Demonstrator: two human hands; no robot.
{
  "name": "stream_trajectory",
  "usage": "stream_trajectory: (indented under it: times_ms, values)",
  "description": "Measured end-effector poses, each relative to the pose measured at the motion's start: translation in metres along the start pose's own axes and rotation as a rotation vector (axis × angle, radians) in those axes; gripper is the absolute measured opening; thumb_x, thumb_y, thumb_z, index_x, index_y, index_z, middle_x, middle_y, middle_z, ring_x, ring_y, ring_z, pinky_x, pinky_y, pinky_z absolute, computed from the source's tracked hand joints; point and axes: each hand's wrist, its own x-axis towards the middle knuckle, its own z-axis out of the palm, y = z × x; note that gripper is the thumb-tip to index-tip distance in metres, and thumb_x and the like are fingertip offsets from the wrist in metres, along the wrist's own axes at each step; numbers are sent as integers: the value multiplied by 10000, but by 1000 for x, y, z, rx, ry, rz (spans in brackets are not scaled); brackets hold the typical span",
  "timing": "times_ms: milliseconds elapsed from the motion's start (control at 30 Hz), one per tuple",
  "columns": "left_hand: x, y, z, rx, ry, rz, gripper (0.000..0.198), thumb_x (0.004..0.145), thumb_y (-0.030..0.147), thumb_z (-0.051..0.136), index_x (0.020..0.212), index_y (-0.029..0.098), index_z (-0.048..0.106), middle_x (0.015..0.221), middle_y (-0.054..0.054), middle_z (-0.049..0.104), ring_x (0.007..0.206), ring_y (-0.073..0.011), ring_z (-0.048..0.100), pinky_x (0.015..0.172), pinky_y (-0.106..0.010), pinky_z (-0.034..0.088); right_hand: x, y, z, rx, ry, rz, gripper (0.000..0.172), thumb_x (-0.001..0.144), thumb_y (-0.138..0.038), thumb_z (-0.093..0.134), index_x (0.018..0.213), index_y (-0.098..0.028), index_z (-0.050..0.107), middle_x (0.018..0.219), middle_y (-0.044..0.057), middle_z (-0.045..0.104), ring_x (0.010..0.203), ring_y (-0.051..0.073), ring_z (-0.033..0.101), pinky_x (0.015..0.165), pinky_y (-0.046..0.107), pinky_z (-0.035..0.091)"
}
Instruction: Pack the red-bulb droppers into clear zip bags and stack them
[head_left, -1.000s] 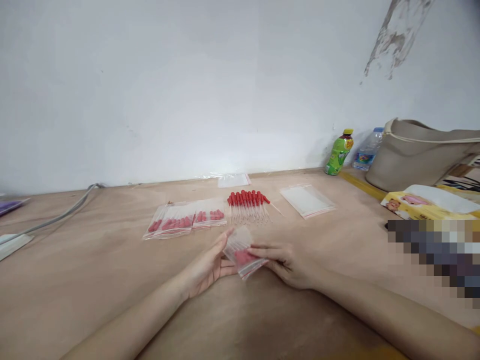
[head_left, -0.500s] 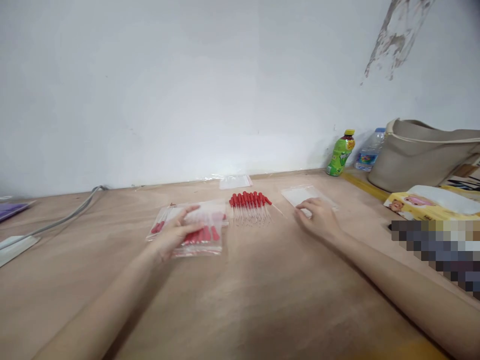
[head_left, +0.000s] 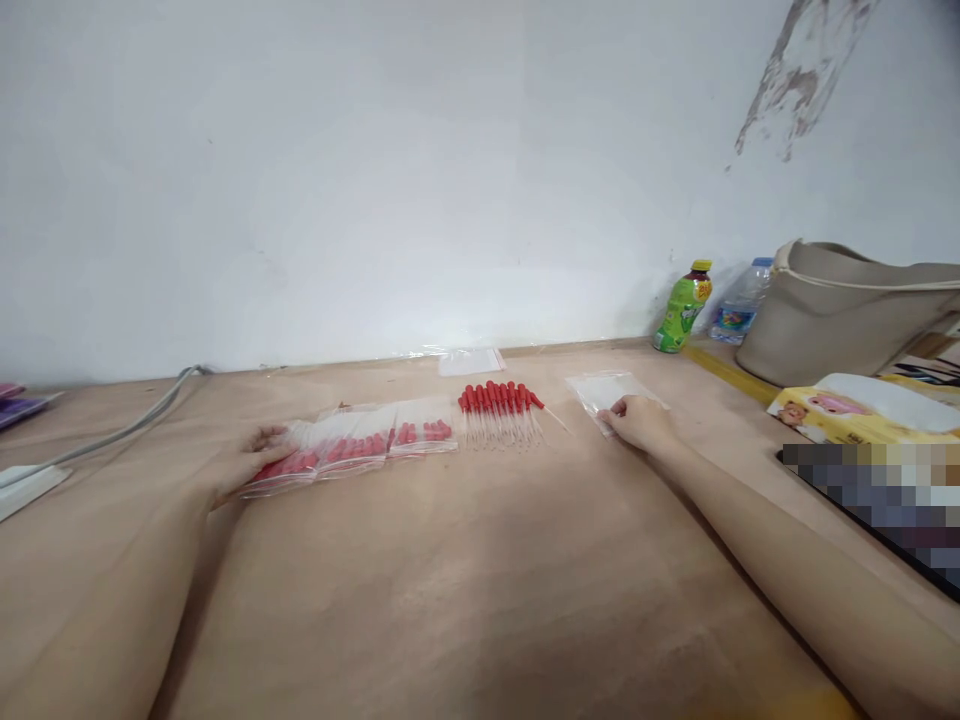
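My left hand (head_left: 251, 455) lies at the left end of a row of filled clear zip bags (head_left: 352, 445), each holding red-capped pieces. Its fingers curl on the leftmost filled bag (head_left: 289, 466), which lies flat on the wooden table (head_left: 480, 580). A loose bunch of red-capped thin droppers (head_left: 499, 408) lies right of the row. My right hand (head_left: 637, 420) rests on a small stack of empty clear bags (head_left: 600, 388), fingertips bent and pinching the near edge of the top bag.
Another empty bag (head_left: 469, 360) lies by the white wall. A green bottle (head_left: 680, 306), a water bottle (head_left: 739, 300) and a beige bag (head_left: 840, 310) stand at the far right, near a yellow tissue pack (head_left: 847, 408). A grey cable (head_left: 127, 425) runs along the left.
My left hand carried the filled bag from the table's middle leftward and laid it at the left end of the row. My right hand moved onto the empty bags and stayed there.
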Motion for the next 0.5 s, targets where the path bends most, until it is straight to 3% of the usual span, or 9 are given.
stream_trajectory:
  times_ms: [167,267,367,433,500]
  values:
    - [8,-3,-6,183,54,-14,310,701,318,642,916,116,544,706,0,573,661,-142,540,588,-216,436,-1,2,3,26,37,-16,248,744,-383,462,710,-190,614,822,96,637,828,264,561,735,413,359]
    - [18,10,-6,280,104,43,272,669,266,656,856,94,560,754,-36,569,760,-202,536,702,-304,439,-6,-3,-1,136,237,-92,228,773,-362,433,726,-186,571,850,90,611,861,253,527,743,398,349]
    - [19,37,13,321,188,173,333,751,302,572,1006,95,525,1009,-98,530,938,-258,489,844,-397,376,-22,-21,-10,351,380,-460,192,800,-338,424,746,-183,523,832,81,580,844,210,506,758,352,349]
    - [6,60,38,304,193,286,358,794,330,523,1099,149,481,1128,-81,479,994,-233,475,873,-354,375,-41,-40,-17,446,284,-792,176,809,-333,444,736,-187,511,821,66,574,823,183,500,779,332,343]
    - [-18,81,67,273,163,410,309,815,330,497,1091,193,479,1122,-49,494,1036,-204,462,903,-310,367,-64,-61,-21,439,116,-1051,158,816,-320,461,752,-189,521,855,55,578,850,168,489,806,324,329]
